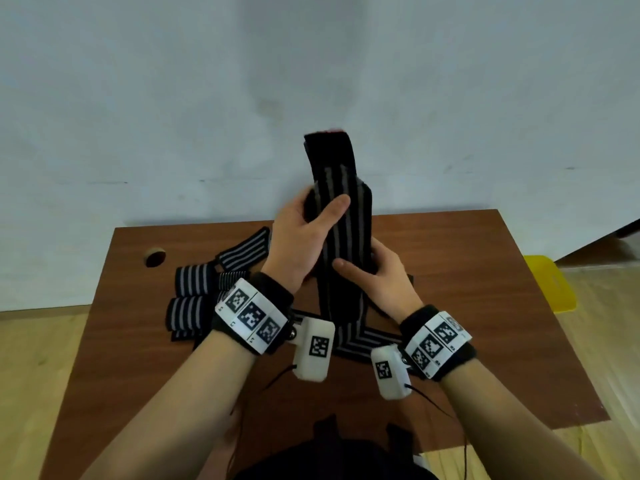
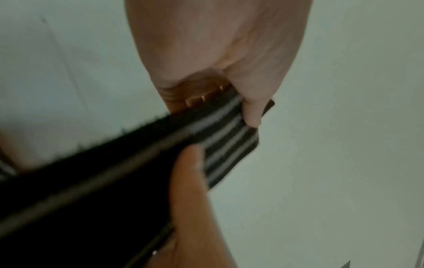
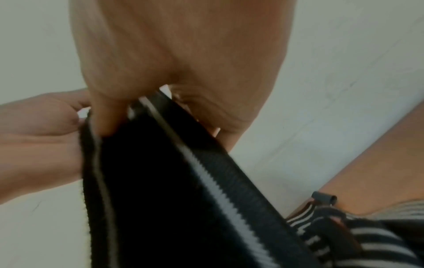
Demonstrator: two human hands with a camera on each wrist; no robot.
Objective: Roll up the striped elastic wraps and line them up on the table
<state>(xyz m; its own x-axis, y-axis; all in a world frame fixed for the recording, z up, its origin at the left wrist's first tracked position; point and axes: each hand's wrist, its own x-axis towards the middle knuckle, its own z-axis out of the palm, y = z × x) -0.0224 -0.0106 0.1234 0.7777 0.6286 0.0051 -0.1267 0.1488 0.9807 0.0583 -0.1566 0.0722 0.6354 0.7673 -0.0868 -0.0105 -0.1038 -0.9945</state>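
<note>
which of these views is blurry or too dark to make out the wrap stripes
Head view: evenly lit and fairly sharp; the stripes on the held wrap read clearly. Left wrist view: dim and motion-smeared, stripes showing only near the left hand. Right wrist view: dim too, the wrap mostly a black mass below the right hand.

- The table (image 1: pixel 485 306) stands against the wall (image 1: pixel 173 98) at its far edge.
- The held wrap (image 1: pixel 349 230) stands upright above the table's middle, its lower end trailing down to the tabletop.
- The left hand (image 1: pixel 301 237) grips it on the left, higher up; the right hand (image 1: pixel 377 275) grips it on the right, lower and nearer.
- A hole (image 1: pixel 154 257) sits in the table's far left corner.
- The rolled wraps (image 1: pixel 190 296) lie at the left, one nearer than the other.
- A loose wrap (image 1: pixel 246 251) lies just beyond them, to their right.
- A chair (image 1: pixel 550 282) stands right of the table.
</note>
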